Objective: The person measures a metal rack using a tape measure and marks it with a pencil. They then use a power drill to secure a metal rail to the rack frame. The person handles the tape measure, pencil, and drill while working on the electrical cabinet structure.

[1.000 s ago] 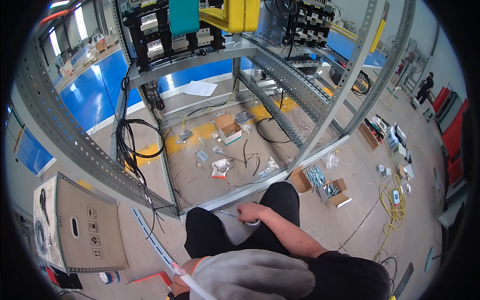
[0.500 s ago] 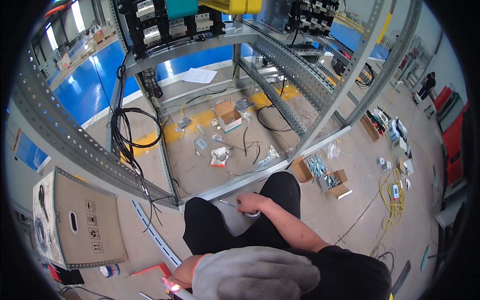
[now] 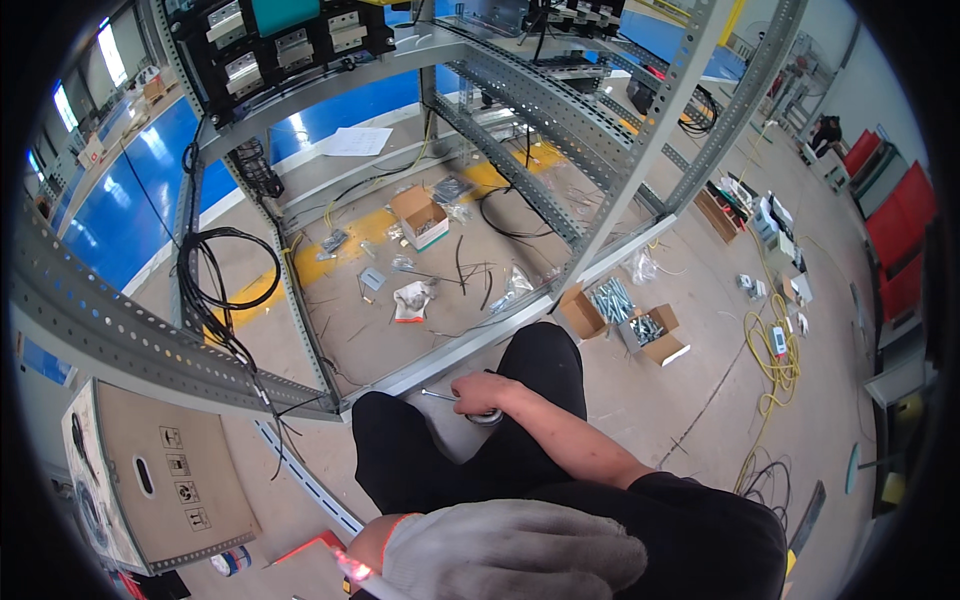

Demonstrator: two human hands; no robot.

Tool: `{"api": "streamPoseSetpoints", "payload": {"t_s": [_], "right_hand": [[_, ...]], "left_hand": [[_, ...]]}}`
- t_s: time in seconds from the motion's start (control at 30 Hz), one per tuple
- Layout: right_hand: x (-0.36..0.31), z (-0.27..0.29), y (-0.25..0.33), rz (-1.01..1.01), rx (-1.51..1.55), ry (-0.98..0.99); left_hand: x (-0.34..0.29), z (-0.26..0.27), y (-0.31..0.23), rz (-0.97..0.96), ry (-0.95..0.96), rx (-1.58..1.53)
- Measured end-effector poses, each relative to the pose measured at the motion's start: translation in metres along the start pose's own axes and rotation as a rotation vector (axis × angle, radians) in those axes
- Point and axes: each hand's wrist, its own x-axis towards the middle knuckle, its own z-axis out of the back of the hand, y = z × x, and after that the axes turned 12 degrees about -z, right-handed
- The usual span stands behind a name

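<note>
My right hand (image 3: 478,393) is bare and closed around a thin silver metal rod (image 3: 438,396), whose slightly wider end points left between my knees. A shiny rounded metal part (image 3: 487,417) shows under the same hand; whether it belongs to the rod I cannot tell. Close in front at the lower edge lies my left hand (image 3: 515,550) in a grey knitted glove with an orange cuff. Its fingers stretch to the right, side by side, with the palm hidden. Left of that cuff, a pale stick (image 3: 372,580) with a glowing pinkish-red tip comes up from the lower edge.
A perforated metal frame (image 3: 480,335) rises ahead, hung with coiled black cable (image 3: 232,272). Two cardboard boxes of bolts (image 3: 655,335) stand right of my knee. Inside the frame's base are an open carton (image 3: 420,215) and scraps. A crate (image 3: 170,470) stands left; yellow cable (image 3: 775,365) lies right.
The whole view has shifted, so the frame, boxes and my knees appear farther left and mostly higher. My right hand keeps its hold on the rod, and the gloved left hand stays nearly in place.
</note>
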Motion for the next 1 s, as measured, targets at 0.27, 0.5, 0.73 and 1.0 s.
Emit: {"api": "streamPoseSetpoints", "payload": {"t_s": [0.27, 0.5, 0.73, 1.0], "right_hand": [[-0.001, 0.003, -0.002, -0.022, 0.001, 0.028], [0.001, 0.003, -0.001, -0.018, 0.007, 0.032], [-0.004, 0.003, -0.001, 0.0, 0.041, -0.019], [-0.014, 0.005, -0.011, 0.011, 0.088, -0.033]], "left_hand": [[0.006, 0.006, 0.004, 0.001, 0.001, 0.005], [0.007, 0.012, 0.006, -0.002, 0.003, 0.027], [0.007, 0.018, 0.009, -0.019, 0.011, 0.045], [-0.025, 0.155, 0.047, -0.045, -0.126, 0.539]]}}
